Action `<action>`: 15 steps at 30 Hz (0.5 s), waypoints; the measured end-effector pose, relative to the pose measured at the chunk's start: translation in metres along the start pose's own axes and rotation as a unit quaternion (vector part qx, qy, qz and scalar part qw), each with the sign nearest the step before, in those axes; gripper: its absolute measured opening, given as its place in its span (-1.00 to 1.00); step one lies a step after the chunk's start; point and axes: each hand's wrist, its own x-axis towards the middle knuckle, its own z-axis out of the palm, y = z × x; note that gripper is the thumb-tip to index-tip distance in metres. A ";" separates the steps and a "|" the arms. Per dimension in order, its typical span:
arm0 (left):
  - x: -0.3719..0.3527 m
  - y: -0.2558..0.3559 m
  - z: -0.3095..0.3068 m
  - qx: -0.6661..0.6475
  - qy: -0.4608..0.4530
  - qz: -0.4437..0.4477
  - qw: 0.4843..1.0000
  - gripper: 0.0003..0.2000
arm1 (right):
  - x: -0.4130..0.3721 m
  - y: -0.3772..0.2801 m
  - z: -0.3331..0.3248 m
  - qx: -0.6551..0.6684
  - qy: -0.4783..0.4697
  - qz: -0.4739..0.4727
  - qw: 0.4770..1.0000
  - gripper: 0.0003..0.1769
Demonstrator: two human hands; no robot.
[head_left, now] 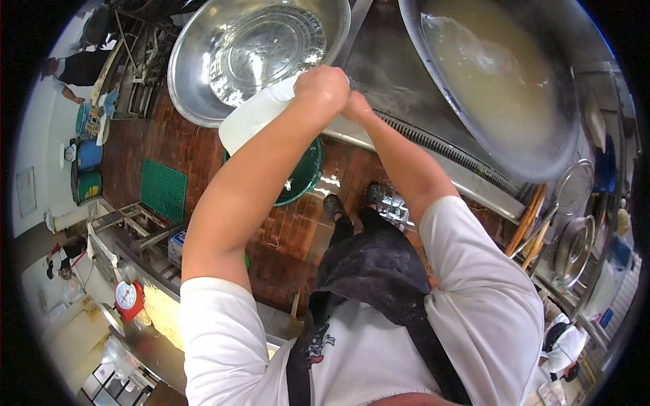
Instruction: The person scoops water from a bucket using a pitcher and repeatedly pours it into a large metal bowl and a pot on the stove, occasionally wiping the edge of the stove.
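Note:
My left hand [323, 88] is closed in a fist on the rim of a white plastic tub [254, 120], which is tilted against the edge of a wide steel basin [196, 74]. Inside the basin sits a perforated steel strainer [271, 44]. My right hand [356, 105] is pressed right beside the left one, closed on the same end of the tub, its fingers mostly hidden. Both arms reach forward over the steel counter edge [433, 145]. A dark apron covers my front.
A large wok [501, 81] of cloudy liquid stands to the right. A green tub [305, 177] sits on the wet brick floor below the basin. A green mat [162, 191], a red scale [126, 298] and hanging strainers [574, 247] are around. Other people stand at far left [71, 71] and lower right [563, 342].

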 end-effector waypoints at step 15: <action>0.001 0.011 -0.003 0.001 -0.012 -0.021 1.000 -0.73 | 0.012 0.020 0.034 0.029 0.032 -0.033 0.999 -0.75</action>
